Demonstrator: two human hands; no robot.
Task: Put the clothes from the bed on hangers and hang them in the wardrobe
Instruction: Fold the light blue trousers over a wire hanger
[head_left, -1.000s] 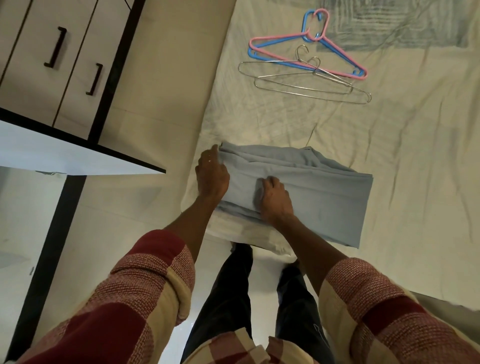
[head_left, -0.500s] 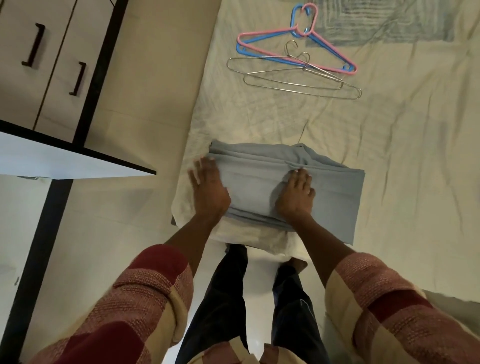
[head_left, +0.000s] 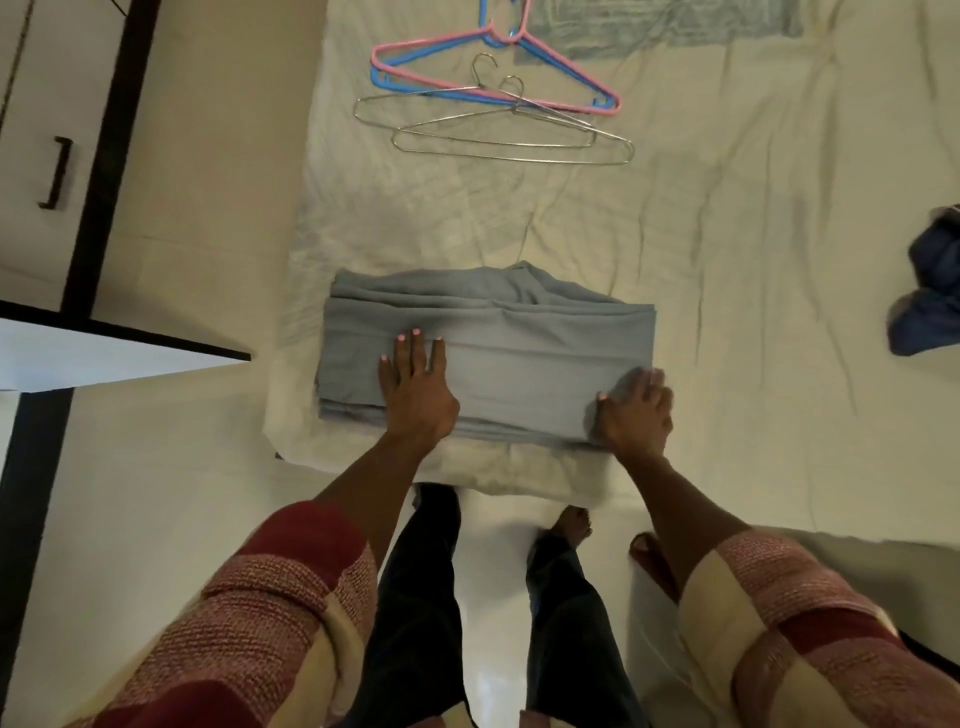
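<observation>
A folded grey-blue garment (head_left: 519, 358) lies at the near corner of the bed (head_left: 727, 234). My left hand (head_left: 415, 389) presses flat on its left part with straight fingers. At the garment's near right corner my right hand (head_left: 634, 410) has its fingers curled round the cloth's edge. Farther up the bed lie a pink hanger (head_left: 452, 44), a blue hanger (head_left: 382, 78) under it and two wire hangers (head_left: 498, 143). A dark blue garment (head_left: 930, 291) shows at the right edge.
The wardrobe (head_left: 57, 156) with a dark handle stands at the left, with an open white door edge (head_left: 104, 353) jutting toward the bed. My legs and bare feet stand on the pale floor (head_left: 156, 493) between bed and wardrobe.
My right hand slid right along the grey-blue garment to its right corner and curled on the edge. My left hand moved inward onto the cloth. The view shifted, showing the dark blue garment.
</observation>
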